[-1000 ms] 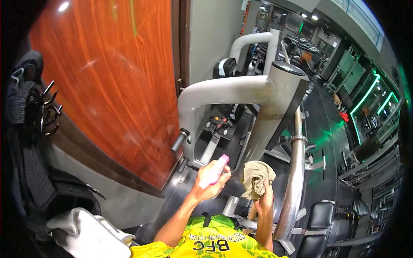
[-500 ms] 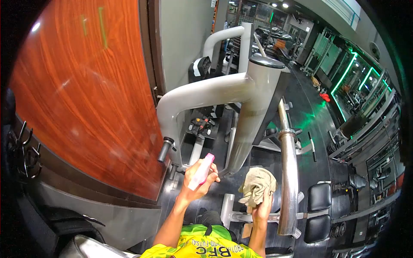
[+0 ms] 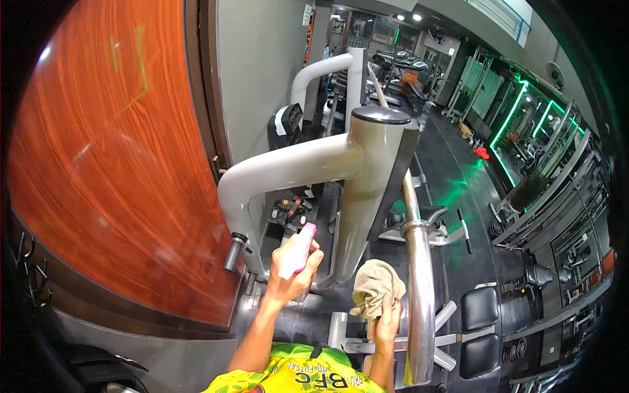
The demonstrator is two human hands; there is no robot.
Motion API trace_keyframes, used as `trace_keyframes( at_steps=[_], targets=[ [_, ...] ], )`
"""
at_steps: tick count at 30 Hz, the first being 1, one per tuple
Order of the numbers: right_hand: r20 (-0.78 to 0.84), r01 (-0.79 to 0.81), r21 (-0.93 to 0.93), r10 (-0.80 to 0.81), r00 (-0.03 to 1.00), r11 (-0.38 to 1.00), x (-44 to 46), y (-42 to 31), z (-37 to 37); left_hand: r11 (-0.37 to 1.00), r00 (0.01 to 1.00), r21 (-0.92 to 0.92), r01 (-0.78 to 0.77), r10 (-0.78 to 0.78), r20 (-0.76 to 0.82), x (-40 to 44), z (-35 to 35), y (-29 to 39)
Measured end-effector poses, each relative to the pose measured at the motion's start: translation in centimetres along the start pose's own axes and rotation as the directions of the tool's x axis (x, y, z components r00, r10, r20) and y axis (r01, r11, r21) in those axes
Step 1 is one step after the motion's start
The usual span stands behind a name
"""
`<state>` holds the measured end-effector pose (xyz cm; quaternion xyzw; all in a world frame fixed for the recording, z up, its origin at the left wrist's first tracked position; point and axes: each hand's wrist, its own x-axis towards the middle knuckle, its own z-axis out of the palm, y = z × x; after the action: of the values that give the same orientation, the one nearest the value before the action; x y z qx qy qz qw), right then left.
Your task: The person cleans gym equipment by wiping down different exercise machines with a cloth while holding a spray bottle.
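Just beside the lower end of the steel bar (image 3: 420, 301), I see the right hand (image 3: 388, 319) closed on the edge of a bunched cloth (image 3: 377, 287) — soft and light, I judge, so any fold should give good hold. Before the grey frame (image 3: 372, 170), the left hand (image 3: 288, 284) is wrapped firmly around a pink-and-white sprayer (image 3: 302, 249); it looks stiff, perhaps slippery when wet, best held at the neck. Its lower part is mostly hidden — I cannot tell how full it is. Some right fingertips are hard to make out.

The cloth (image 3: 379, 288) is between the spray bottle (image 3: 299, 252) on the left and the bar (image 3: 420, 295); the panel (image 3: 111, 170) stands farther left.
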<state>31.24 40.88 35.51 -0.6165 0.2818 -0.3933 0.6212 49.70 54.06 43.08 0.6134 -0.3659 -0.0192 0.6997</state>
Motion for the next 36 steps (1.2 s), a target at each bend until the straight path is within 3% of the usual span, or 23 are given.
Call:
trace_keyframes(
  at_steps=[5, 8, 14, 16, 17, 21, 24, 26, 27, 29, 30, 32, 34, 36],
  targets=[
    [0.011, -0.014, 0.050, 0.014, 1.000, 0.999, 0.4, -0.9, 0.7, 0.993, 1.000, -0.122, -0.009, 0.008, -0.009, 1.3, 1.3, -0.9],
    [-0.011, -0.031, 0.098, 0.033, 0.999, 0.995, 0.4, -0.3, 0.8, 0.997, 0.995, -0.016, -0.073, 0.074, 0.067, 2.4, 1.6, -0.7],
    [-0.105, -0.033, 0.118, 0.045, 0.993, 0.992, 0.7, 1.2, 1.4, 0.999, 0.993, -0.014, -0.030, 0.031, 0.113, 4.2, 1.8, -0.8],
    [-0.138, -0.082, 0.119, 0.098, 0.986, 0.990, 0.7, 1.4, 1.6, 0.996, 0.994, -0.074, -0.051, 0.058, 0.096, 4.8, 1.8, -0.5],
    [-0.168, -0.113, 0.135, 0.135, 0.976, 0.984, 0.6, 2.1, 1.4, 0.991, 0.986, -0.016, -0.131, 0.132, 0.105, 5.3, 1.5, 0.0],
    [-0.262, -0.077, 0.131, 0.110, 0.959, 0.988, 0.9, 3.0, 2.3, 0.992, 0.986, -0.073, -0.099, 0.108, 0.128, 6.8, 1.6, 0.1],
    [-0.348, -0.081, 0.107, 0.114, 0.931, 0.991, 1.4, 3.5, 3.2, 0.984, 0.966, -0.056, -0.170, 0.178, 0.186, 7.9, 1.8, -0.6],
    [-0.391, -0.054, 0.042, 0.066, 0.918, 0.998, 2.4, 3.5, 4.4, 0.883, 0.870, 0.007, -0.470, 0.461, 0.176, 8.8, 1.9, -1.3],
    [-0.379, 0.069, 0.002, -0.064, 0.923, 0.998, 3.2, 2.7, 5.5, 0.883, 0.869, 0.000, -0.469, 0.461, 0.181, 8.7, 1.7, -1.3],
    [-0.392, 0.290, -0.059, -0.289, 0.873, 0.955, 5.5, 0.8, 8.7, 0.985, 0.957, -0.140, -0.104, 0.138, 0.255, 8.1, 1.3, -1.2],
    [-0.379, 0.372, 0.008, -0.341, 0.860, 0.928, 7.1, 0.5, 9.8, 0.984, 0.955, -0.145, -0.101, 0.137, 0.262, 7.9, 1.0, -1.3],
    [-0.391, 0.525, -0.150, -0.538, 0.747, 0.838, 11.3, 0.6, 10.9, 0.986, 0.943, -0.149, -0.072, 0.116, 0.311, 7.6, 0.1, -1.4],
    [-0.321, 0.573, -0.523, -0.769, 0.553, 0.631, 14.9, -3.3, 12.3, 0.988, 0.934, -0.139, -0.062, 0.107, 0.342, 7.2, -0.9, -1.9],
    [-0.166, 0.584, -0.695, -0.884, 0.436, 0.419, 17.7, -8.1, 13.4, 0.977, 0.909, -0.190, -0.097, 0.165, 0.382, 6.9, -1.8, -2.5]
  ],
)
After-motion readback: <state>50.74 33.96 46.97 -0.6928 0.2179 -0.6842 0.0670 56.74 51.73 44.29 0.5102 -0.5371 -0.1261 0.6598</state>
